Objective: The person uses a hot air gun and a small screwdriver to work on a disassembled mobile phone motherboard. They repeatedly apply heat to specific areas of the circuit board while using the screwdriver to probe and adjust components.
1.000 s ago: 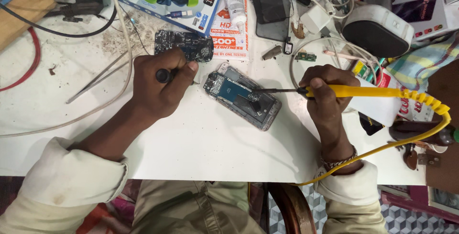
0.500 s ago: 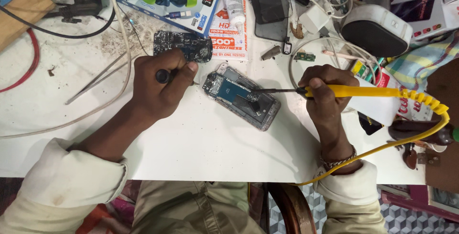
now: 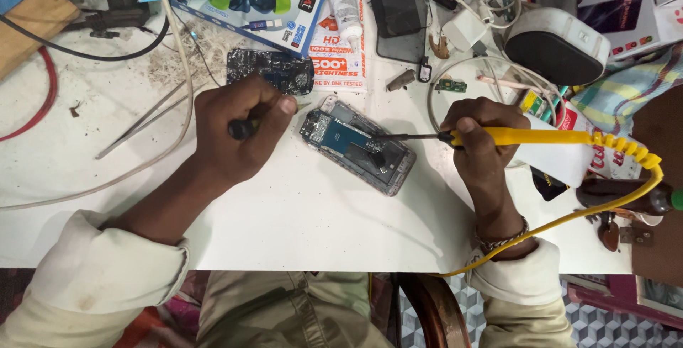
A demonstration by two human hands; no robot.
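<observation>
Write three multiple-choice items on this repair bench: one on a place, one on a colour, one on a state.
1. Where does the opened phone lie?
A. between the two hands
B. on the wooden block
C. on the person's lap

2. What colour is the soldering iron handle?
A. red
B. yellow
C. black

3. What state is the phone in?
A. sealed in a box
B. screen lit
C. back off, insides bared

Answers:
1 A: it lies on the white table between the left hand and right hand.
2 B: the handle and its coiled cord are yellow.
3 C: the inner board shows.
</observation>
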